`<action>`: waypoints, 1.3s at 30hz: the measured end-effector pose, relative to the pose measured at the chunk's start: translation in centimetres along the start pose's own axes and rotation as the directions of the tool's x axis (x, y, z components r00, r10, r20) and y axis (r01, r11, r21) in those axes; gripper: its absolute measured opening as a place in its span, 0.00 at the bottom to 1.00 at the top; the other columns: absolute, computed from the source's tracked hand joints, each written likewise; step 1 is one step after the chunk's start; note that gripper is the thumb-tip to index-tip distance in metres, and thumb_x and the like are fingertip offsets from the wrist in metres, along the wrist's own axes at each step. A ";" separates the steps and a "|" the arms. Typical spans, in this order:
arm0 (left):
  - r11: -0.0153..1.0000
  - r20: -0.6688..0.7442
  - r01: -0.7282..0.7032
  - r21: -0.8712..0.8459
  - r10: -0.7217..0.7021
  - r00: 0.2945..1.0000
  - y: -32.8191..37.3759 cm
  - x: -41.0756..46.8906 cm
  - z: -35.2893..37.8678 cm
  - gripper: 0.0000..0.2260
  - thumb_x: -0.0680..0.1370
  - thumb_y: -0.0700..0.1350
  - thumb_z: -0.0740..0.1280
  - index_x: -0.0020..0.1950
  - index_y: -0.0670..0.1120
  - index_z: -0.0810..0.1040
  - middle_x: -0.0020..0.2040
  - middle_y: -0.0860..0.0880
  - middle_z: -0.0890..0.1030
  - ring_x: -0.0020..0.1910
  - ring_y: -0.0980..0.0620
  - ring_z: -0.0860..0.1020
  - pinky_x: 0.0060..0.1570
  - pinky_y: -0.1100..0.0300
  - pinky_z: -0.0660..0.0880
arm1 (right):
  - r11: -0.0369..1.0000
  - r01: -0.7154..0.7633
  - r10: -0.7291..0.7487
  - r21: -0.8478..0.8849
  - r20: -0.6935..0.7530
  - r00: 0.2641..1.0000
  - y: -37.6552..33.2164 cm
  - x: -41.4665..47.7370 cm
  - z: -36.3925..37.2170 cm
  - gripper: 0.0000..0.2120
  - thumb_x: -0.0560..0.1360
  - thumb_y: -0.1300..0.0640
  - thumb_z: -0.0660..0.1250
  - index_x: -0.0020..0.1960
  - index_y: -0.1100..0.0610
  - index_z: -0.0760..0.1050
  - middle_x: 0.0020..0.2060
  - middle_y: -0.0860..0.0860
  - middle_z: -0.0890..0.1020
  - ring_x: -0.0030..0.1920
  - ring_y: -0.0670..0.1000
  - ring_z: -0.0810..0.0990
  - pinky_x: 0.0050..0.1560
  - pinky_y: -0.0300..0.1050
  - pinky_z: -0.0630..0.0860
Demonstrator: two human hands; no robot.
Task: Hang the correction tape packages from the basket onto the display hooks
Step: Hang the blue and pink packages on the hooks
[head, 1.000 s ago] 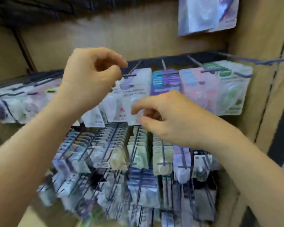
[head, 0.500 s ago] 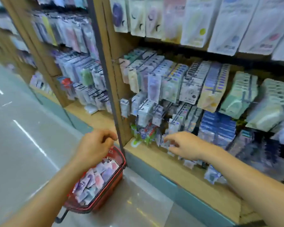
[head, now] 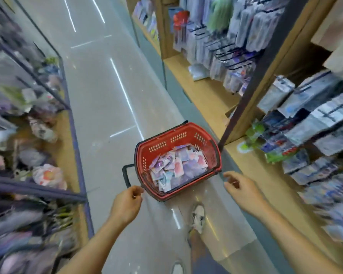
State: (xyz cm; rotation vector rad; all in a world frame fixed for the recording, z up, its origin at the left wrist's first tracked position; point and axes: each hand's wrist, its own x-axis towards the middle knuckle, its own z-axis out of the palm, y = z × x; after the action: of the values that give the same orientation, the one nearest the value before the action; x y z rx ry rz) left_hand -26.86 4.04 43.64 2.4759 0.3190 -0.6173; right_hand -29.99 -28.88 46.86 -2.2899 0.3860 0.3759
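red basket (head: pixel 166 138) of correction tape packages (head: pixel 178 167) on the floor, just ahead of and between the hands; left hand (head: pixel 127 203) curled by its near rim (grip cannot be told); right hand (head: pixel 241 187) loosely spread, empty.

Premises are presenting as a retail shop, stationery section. A glossy aisle floor (head: pixel 99 91) is running between two shelving units. The right-hand unit (head: pixel 206 91) is carrying dense rows of packaged goods (head: pixel 315 115) hanging from display hooks (head: pixel 238 64). The left-hand unit (head: pixel 62 139) is holding further blurred stock. A red shopping basket (head: pixel 178 135) of small packets (head: pixel 178 165) is standing on the floor at the right-hand unit's lower edge.
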 end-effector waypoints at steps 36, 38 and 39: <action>0.905 0.215 0.324 -0.276 -0.271 0.938 -5.2 45.9 37.1 0.42 0.68 0.45 0.78 0.76 0.53 0.59 0.68 0.42 0.65 0.58 0.46 0.71 0.56 0.61 0.65 | 0.913 -0.375 0.406 -0.158 0.293 0.866 22.8 52.5 32.8 0.15 0.64 0.54 0.81 0.46 0.57 0.81 0.44 0.54 0.84 0.42 0.53 0.80 0.42 0.47 0.76; 0.858 0.237 0.338 -0.387 -0.261 0.936 -5.7 45.8 36.4 0.49 0.63 0.44 0.79 0.77 0.54 0.56 0.68 0.44 0.67 0.61 0.47 0.71 0.64 0.60 0.66 | 0.937 -0.262 0.328 -0.233 0.320 0.889 22.2 51.9 31.9 0.11 0.66 0.54 0.80 0.39 0.53 0.77 0.40 0.53 0.82 0.41 0.53 0.78 0.40 0.45 0.72; 0.826 0.258 0.356 -0.437 -0.264 0.930 -6.2 45.7 36.1 0.50 0.60 0.44 0.79 0.77 0.54 0.56 0.68 0.45 0.69 0.63 0.47 0.73 0.67 0.55 0.69 | 0.940 -0.242 0.313 -0.241 0.325 0.893 22.1 51.4 31.5 0.11 0.67 0.55 0.79 0.39 0.54 0.77 0.40 0.53 0.82 0.41 0.53 0.79 0.41 0.45 0.73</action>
State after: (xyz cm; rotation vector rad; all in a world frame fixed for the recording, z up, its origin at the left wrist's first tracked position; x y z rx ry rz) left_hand -2.39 -7.54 -8.35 1.8849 0.7209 -0.7895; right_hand 3.63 -28.41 -7.87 -2.2899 0.5088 1.0036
